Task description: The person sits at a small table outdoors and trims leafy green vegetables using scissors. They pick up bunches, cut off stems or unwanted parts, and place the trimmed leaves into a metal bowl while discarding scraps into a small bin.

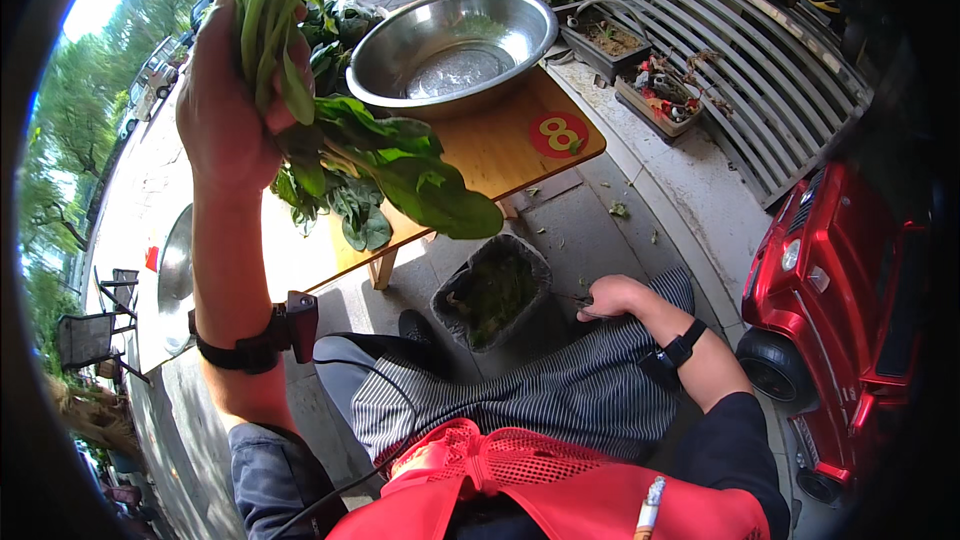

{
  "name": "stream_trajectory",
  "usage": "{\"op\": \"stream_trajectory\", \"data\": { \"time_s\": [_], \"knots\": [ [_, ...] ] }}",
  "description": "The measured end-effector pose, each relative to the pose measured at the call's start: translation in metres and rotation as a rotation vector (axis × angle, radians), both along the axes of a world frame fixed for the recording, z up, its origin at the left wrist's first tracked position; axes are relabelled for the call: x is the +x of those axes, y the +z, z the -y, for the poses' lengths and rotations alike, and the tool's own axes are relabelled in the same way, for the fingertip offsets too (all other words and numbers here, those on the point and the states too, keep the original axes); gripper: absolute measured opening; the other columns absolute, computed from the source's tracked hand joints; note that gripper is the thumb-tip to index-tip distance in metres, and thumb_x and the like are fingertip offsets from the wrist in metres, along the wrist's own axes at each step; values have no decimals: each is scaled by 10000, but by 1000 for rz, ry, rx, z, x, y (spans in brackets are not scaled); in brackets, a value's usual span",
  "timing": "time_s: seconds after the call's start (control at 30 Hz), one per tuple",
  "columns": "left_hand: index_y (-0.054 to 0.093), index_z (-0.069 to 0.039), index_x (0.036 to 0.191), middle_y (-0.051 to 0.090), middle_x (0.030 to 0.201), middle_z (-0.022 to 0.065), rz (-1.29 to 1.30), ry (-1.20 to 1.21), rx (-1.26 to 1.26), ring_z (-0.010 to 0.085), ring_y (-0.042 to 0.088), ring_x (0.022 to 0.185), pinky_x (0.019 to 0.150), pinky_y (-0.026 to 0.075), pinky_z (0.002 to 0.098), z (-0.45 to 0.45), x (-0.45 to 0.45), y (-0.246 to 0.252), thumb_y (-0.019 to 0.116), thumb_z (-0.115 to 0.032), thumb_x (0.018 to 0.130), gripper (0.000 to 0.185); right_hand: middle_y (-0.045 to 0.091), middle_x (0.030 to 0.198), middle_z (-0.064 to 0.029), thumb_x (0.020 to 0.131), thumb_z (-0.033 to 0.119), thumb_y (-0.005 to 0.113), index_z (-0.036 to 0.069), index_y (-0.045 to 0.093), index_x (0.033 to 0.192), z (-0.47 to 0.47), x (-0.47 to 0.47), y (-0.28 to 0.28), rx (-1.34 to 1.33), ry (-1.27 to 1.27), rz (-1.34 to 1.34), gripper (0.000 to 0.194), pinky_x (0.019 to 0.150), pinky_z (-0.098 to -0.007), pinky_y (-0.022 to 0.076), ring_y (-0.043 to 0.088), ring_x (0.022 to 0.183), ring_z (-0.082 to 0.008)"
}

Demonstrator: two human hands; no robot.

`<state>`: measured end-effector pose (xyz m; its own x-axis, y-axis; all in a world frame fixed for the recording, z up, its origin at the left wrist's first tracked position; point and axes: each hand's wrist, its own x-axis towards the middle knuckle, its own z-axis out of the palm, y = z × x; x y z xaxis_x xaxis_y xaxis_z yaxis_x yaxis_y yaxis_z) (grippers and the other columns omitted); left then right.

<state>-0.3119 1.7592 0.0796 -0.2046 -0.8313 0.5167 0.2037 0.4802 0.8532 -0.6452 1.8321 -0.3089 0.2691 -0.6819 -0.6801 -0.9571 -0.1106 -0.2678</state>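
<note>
My left hand [232, 101], raised at the upper left, is closed round the stems of a bunch of leafy greens [439, 187], whose broad leaves hang to the right over the wooden table [487, 157]. More greens [360, 214] lie on the table behind and beneath the bunch. A wide stainless steel basin [457, 52] rests at the table's far part. My right hand [611, 296] is low by my knee, its fingers closed on a small, thin dark tool [581, 301] that I cannot identify. Between my hands, on the floor, stands a lined bin [491, 292] holding green scraps.
A red toy car [825, 300] is close on my right. Planters [607, 41] stand by a white slatted metal fence [720, 67]. Another metal basin [176, 277] and folding chairs [90, 334] are at the left. A cigarette [649, 510] shows near my chest.
</note>
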Motion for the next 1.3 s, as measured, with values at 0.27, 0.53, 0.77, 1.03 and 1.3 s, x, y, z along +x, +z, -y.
{"op": "stream_trajectory", "data": {
  "time_s": [0.27, 0.53, 0.77, 1.03, 1.3],
  "knots": [
    [642, -19, 1098, 674, 821, 93, 392, 471, -533, 166, 619, 691, 660, 494, 305, 132, -61, 6, 407, -369, 1074, 423, 709, 1079, -221, 806, 623, 662, -7, 741, 1027, -1, -7, -7, -37, -20, 54, 673, 910, -454, 521, 670, 1038, -381],
    [560, 50, 1326, 595, 1320, 253, 1040, 604, -352, 394, 530, 1281, 1109, 393, 440, 204, -17, -160, 571, -287, 988, 477, 708, 1040, -235, 830, 635, 627, -16, 744, 989, 0, -13, -7, -49, -22, 88, 681, 889, -449, 522, 673, 1003, -389],
    [615, -57, 1315, 702, 1134, 85, 693, 599, -92, 151, 674, 944, 776, 552, 283, 133, 111, -173, 619, -94, 976, 341, 708, 1043, -232, 816, 630, 637, -11, 740, 1009, 10, -5, -8, -15, 26, 35, 677, 878, -445, 522, 673, 1005, -385],
    [626, -64, 1228, 713, 972, 56, 474, 942, 540, 131, 665, 806, 636, 472, 259, 88, 296, -239, 675, -265, 946, 349, 707, 1008, -237, 804, 625, 658, 5, 735, 1030, 14, 8, -6, 51, 34, 54, 664, 869, -443, 518, 673, 983, -386],
    [660, 22, 1131, 697, 840, 68, 104, 775, 243, 152, 627, 674, 629, 499, 290, 120, 276, -249, 639, -227, 955, 305, 712, 987, -229, 806, 612, 676, 40, 739, 1032, 17, 6, -17, 90, -40, 65, 618, 828, -451, 523, 679, 948, -389]
  ]
}}
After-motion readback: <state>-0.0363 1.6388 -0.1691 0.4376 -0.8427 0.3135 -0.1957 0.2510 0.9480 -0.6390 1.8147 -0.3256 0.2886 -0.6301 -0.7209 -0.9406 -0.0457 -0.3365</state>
